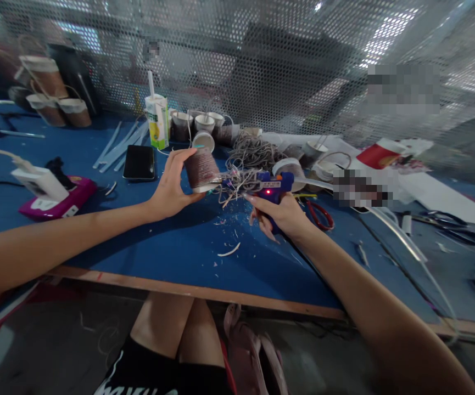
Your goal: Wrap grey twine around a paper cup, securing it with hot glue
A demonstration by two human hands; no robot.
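My left hand grips a small brown cup with a pale rim, tilted on its side above the table. Its fingers lie over the top and the thumb is below. My right hand is wrapped round a blue glue gun with a lit red light. The gun's nozzle points left and is at the cup's rim. Tangled grey cord lies around the nozzle, partly hiding it. A glue stick extends from the gun's rear.
Behind stand a drink carton, small cups and a pile of grey cord. To the left are a phone and a purple power strip. Red-handled scissors and dark scissors lie right.
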